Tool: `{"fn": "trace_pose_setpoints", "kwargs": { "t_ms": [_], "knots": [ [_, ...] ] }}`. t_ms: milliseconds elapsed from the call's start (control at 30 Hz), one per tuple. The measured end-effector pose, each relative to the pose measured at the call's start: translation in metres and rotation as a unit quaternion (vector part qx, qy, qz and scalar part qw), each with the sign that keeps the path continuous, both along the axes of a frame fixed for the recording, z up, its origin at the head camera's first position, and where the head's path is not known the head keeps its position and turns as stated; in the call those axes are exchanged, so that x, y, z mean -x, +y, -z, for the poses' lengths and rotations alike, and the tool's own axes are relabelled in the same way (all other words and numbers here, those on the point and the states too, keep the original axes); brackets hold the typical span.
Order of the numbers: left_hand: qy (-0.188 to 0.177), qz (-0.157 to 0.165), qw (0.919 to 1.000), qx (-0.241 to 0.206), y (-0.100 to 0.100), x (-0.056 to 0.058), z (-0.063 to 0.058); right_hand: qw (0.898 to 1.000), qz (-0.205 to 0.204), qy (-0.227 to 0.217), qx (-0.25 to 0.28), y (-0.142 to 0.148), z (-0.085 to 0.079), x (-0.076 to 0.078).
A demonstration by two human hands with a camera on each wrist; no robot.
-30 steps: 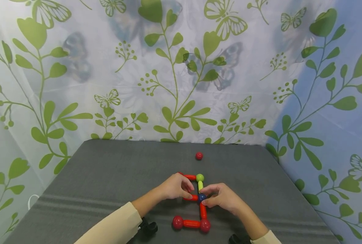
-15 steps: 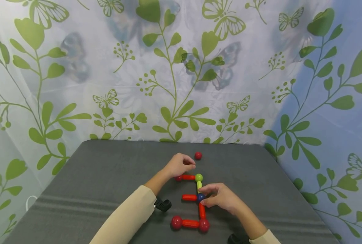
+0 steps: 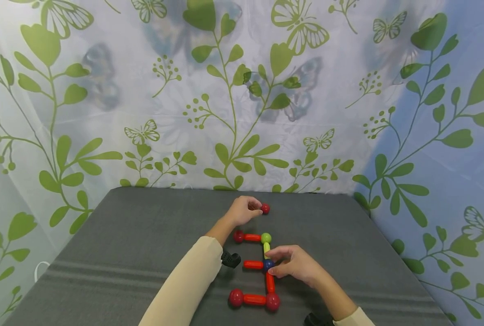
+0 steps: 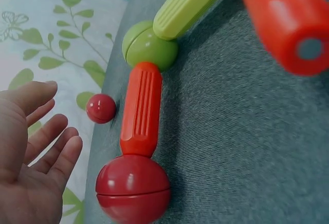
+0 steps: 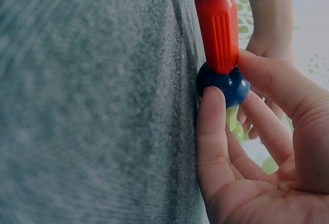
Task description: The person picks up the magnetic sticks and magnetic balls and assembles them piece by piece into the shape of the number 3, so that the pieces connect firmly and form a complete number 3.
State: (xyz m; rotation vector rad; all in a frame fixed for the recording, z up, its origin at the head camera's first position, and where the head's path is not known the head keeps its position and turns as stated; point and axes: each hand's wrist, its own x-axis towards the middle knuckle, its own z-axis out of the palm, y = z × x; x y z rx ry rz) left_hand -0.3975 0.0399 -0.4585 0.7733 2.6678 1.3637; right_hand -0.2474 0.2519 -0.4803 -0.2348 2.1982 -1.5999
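Observation:
My left hand (image 3: 244, 211) reaches to the far part of the table, its fingertips beside a loose red ball (image 3: 265, 208). In the left wrist view that hand (image 4: 36, 147) has its fingers spread, holding nothing, apart from the ball. My right hand (image 3: 294, 263) pinches a blue ball (image 5: 234, 89) between thumb and fingers. The blue ball joins a lime rod (image 3: 266, 248), a red rod (image 3: 270, 281) and a red side rod (image 3: 253, 265), whose free end shows a metal tip. A lime ball (image 3: 266, 237) links the lime rod to another red rod (image 3: 252, 237).
A red ball (image 3: 239, 236) ends the far rod. Nearest the person, two red balls (image 3: 236, 297) bracket a red rod (image 3: 254, 299). A grey cloth covers the table (image 3: 144, 244). Behind hangs a curtain (image 3: 164, 99) printed with leaves and butterflies.
My left hand has left the red side rod and moved away from the body, over the far rod, to the loose red ball. My right hand stays on the blue ball.

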Motion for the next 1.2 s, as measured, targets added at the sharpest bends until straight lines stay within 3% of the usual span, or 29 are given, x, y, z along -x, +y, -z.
{"fn": "trace_pose_setpoints", "kwargs": {
  "t_ms": [367, 567, 833, 1200],
  "knots": [
    [-0.012, -0.003, 0.9999, 0.002, 0.012, 0.01, 0.006, 1.0, -0.007, 0.001, 0.006, 0.001, 0.0, 0.0],
    [-0.002, -0.025, 0.9993, 0.026, 0.021, 0.014, 0.011, 1.0, -0.011, -0.001, 0.008, 0.003, 0.002, 0.001],
    [-0.025, -0.048, 0.9975, 0.045, 0.029, 0.022, 0.02, 1.0, -0.008, -0.001, 0.006, 0.002, 0.002, 0.002],
    [-0.035, -0.046, 0.9969, 0.053, 0.036, 0.024, 0.022, 1.0, -0.015, 0.007, 0.011, 0.002, 0.002, 0.001]
  ]
}}
